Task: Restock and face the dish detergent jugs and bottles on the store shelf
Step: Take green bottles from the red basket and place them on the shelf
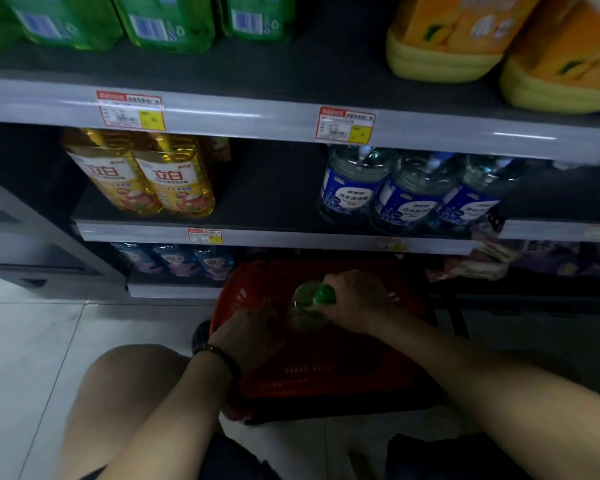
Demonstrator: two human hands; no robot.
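A green detergent bottle (309, 306) with a green cap stands inside a red shopping basket (326, 379) on the floor below the shelves. My right hand (357, 303) grips the bottle at its cap and neck. My left hand (253, 330) rests low in the basket beside the bottle; I cannot tell whether it holds anything. On the middle shelf stand two yellow jugs (142, 174) at the left and three clear blue-labelled jugs (406, 192) at the right, with a gap between them. Green jugs (167, 22) and orange-yellow jugs (492, 39) sit on the top shelf.
Small blue bottles (177, 259) line the bottom shelf left of the basket. Price tags (130, 110) hang on the shelf edges. My bare knee (125, 386) is at the lower left over a pale tiled floor (25, 358). Packets (482, 263) lie at the right.
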